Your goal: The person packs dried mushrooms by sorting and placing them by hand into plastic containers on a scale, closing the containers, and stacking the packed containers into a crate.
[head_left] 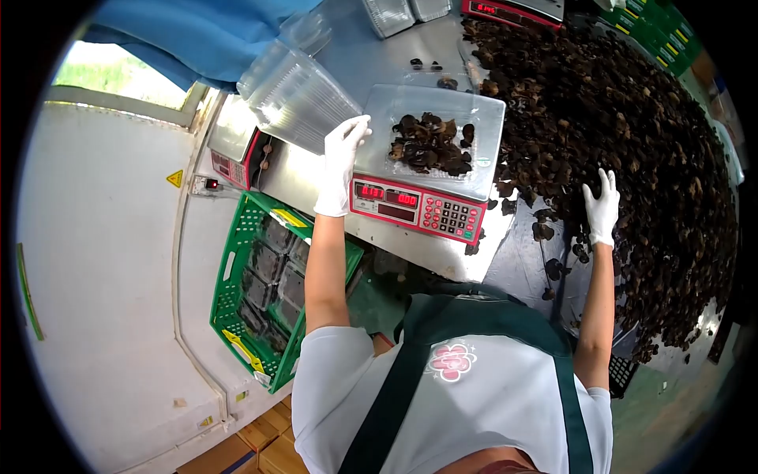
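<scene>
My left hand (pixel 341 162), in a white glove, is at the left edge of a red digital scale (pixel 418 207). Its fingers point toward the weighing plate, slightly apart, with nothing visible in them. On the plate lies a clear plastic tray (pixel 472 167) holding dark, dried pieces that look like wood ear mushrooms (pixel 430 146). The scale's red display is lit. My right hand (pixel 602 212), also gloved, is open with fingers spread at the near edge of a large pile of the same dark mushrooms (pixel 663 205). It holds nothing visible.
Stacked clear containers (pixel 300 95) stand left of the scale. A green crate (pixel 229 272) with filled packs is below left. A second scale (pixel 230 154) sits at the left, another scale (pixel 513 11) at the back. Green crates (pixel 659 31) stand behind the pile.
</scene>
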The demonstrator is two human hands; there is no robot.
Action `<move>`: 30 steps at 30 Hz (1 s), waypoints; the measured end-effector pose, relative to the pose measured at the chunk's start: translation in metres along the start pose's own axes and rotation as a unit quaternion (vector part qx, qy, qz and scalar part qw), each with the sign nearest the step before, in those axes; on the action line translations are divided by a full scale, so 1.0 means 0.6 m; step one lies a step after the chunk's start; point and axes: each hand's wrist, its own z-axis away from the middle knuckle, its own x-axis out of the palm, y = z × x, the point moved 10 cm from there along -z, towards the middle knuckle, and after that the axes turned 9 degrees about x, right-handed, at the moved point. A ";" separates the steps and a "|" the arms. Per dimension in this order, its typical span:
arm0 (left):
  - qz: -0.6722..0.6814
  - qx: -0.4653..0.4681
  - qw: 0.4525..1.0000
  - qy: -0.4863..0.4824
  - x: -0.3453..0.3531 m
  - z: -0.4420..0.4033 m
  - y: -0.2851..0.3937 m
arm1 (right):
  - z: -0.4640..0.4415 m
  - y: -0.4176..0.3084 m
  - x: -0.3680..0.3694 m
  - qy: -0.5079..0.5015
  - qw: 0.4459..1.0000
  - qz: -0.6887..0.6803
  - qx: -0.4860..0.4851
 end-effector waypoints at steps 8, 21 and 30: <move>-0.019 0.016 0.998 -0.050 -0.013 0.001 0.010 | -0.013 -0.025 0.051 -0.006 0.999 0.023 -0.035; -0.420 0.299 0.825 -0.233 0.101 0.056 0.072 | 0.042 -0.099 -0.012 -0.076 0.920 -0.336 0.188; -0.554 0.404 0.693 -0.222 0.129 0.049 0.059 | 0.040 -0.438 -0.011 -0.200 0.873 -0.442 0.059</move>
